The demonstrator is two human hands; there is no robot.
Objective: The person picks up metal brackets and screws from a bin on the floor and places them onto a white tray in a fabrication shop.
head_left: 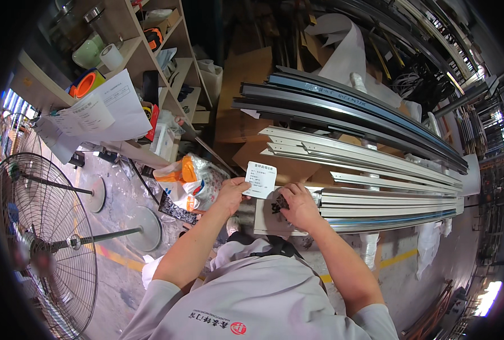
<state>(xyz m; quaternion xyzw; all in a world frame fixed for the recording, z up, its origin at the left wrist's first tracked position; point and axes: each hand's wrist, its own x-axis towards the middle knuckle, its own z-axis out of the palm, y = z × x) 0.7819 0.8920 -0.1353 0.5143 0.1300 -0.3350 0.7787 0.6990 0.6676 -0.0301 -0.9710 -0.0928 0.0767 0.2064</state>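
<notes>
My left hand [232, 195] pinches the left edge of a small white printed card [260, 180], held up flat before me. Just right of it, my right hand [300, 208] curls its fingers around a cluster of small dark pieces [277, 204], whose exact kind I cannot make out. Beneath that hand is the left end of a stack of pale metal profiles [388, 201]. Beyond lie long white profiles [365, 160], and farther back dark grey and blue ones [348, 105].
Shelving [128, 54] at the far left holds jars, tape and papers [101, 113]. Plastic bags [192, 184] sit below it. A large wire-caged fan [48, 243] stands at the left with round bases [142, 228]. Racks of long bars line the right side.
</notes>
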